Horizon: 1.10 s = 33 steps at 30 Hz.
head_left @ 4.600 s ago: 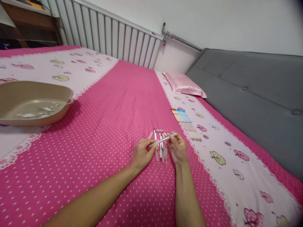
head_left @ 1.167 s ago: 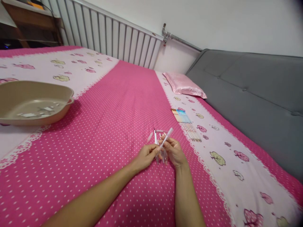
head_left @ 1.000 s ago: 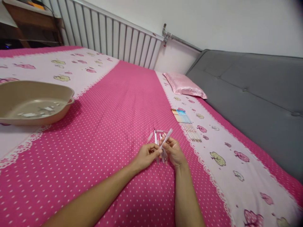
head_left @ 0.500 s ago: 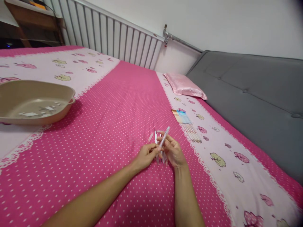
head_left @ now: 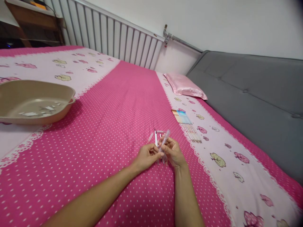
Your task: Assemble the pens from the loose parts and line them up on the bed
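Between my two hands is a pale, see-through pen (head_left: 166, 135), tilted with its upper end away from me. The thumb and fingers of my left hand (head_left: 148, 156) pinch its lower end. My right hand (head_left: 174, 152) has its fingers closed around the middle of the pen. Several loose pens (head_left: 156, 137) with white and clear barrels lie on the bedspread just beyond and under my hands, partly hidden by them. Farther right, a row of pens with blue and orange parts (head_left: 182, 117) lies side by side, and a second row of pale pens (head_left: 191, 133) is below it.
A beige plastic basin (head_left: 63, 111) with white scraps in it stands at the left on the pink dotted bedspread (head_left: 106, 119). A pink pillow (head_left: 186, 85) rests by the grey padded headboard (head_left: 248, 82). A white radiator (head_left: 111, 34) runs along the wall.
The pen has dropped slightly toward me. My right fingers have curled in closer around it, while my left hand stays nearly in place.
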Motion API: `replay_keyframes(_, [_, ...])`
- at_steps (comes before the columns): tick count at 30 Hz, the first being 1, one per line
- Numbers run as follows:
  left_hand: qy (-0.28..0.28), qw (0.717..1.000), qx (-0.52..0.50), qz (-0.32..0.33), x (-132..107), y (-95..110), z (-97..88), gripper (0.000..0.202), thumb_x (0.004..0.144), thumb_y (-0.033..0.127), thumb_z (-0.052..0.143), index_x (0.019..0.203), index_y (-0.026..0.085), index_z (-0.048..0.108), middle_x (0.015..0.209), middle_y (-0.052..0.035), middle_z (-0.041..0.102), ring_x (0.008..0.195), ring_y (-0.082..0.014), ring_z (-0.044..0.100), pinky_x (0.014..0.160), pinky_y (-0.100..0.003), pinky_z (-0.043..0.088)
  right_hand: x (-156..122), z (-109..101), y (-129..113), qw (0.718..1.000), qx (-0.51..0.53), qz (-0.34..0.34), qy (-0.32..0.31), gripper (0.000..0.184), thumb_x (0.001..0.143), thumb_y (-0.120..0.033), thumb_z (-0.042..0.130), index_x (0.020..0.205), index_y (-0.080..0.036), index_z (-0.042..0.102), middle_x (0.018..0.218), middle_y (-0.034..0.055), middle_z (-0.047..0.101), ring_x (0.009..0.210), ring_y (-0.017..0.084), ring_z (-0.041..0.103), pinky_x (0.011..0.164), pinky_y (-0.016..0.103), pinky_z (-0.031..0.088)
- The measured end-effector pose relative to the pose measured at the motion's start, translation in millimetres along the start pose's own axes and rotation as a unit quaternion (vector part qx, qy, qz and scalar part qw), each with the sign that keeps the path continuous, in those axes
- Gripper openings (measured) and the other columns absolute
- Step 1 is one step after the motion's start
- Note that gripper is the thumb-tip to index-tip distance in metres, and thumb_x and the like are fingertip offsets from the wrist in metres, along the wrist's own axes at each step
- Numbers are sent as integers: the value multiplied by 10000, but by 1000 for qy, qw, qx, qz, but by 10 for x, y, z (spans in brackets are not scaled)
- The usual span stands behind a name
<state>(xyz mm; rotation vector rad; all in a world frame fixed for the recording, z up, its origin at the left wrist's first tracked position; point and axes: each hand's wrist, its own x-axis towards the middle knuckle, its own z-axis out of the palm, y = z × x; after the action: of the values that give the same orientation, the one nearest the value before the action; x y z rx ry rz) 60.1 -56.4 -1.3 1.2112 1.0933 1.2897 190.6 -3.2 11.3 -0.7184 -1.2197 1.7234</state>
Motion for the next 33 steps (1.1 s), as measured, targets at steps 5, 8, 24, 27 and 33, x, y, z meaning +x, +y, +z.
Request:
replay_keyframes(5, [79, 996, 49, -8, -18, -23, -18, 296, 590, 343, 743, 586, 154, 515, 510, 51, 497, 456, -68, 416, 459, -198, 311, 1, 63, 7, 1000, -15, -4, 11, 307, 593, -230, 788, 869, -183, 663, 712, -2, 636, 604, 95, 560, 557, 190, 459])
replay_keyframes(8, [71, 997, 20, -14, -14, 0, -22, 321, 560, 368, 769, 617, 150, 541, 514, 55, 497, 457, -67, 409, 459, -196, 299, 3, 82, 14, 1000, 1, -1, 23, 322, 586, -238, 791, 879, -195, 665, 717, -4, 642, 602, 97, 569, 556, 190, 466])
replay_keyframes(24, [-133, 979, -143, -61, 3, 101, -46, 344, 763, 450, 607, 801, 113, 667, 676, -68, 669, 542, -102, 528, 571, -228, 408, -2, 3, 17, 998, 61, 14, 19, 323, 605, -250, 781, 906, -215, 670, 725, -22, 641, 486, 54, 504, 446, 165, 438])
replay_keyframes(27, [-107, 982, -141, -61, 14, 56, -47, 348, 714, 446, 661, 759, 101, 672, 651, -65, 661, 521, -94, 522, 558, -227, 407, -5, 8, 10, 999, 44, 11, 22, 330, 589, -265, 789, 889, -206, 666, 715, -15, 638, 474, 66, 501, 411, 172, 423])
replay_keyframes(33, [-45, 987, -131, -76, 21, 16, -28, 350, 611, 434, 739, 714, 103, 684, 616, -55, 659, 512, -117, 558, 560, -254, 431, -5, 15, 11, 999, 15, 5, 33, 315, 575, -270, 798, 850, -195, 665, 694, -3, 643, 538, 97, 552, 447, 182, 446])
